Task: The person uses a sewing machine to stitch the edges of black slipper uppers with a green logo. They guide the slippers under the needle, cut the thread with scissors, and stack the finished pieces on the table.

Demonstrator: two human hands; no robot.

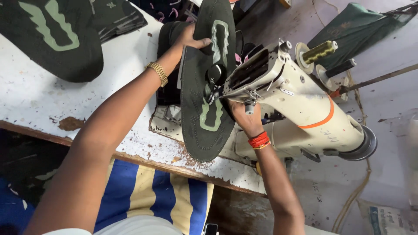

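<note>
dark sole [204, 130], pale green wavy inlays

A worn white worktable [39, 98] with chipped paint stands over a dusty grey floor [392, 109].

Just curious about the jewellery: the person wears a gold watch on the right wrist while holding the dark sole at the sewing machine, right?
Not quite. The head view shows the gold watch on the left wrist; the right wrist has red threads. The rest holds: both hands hold the dark sole at the sewing machine.
</note>
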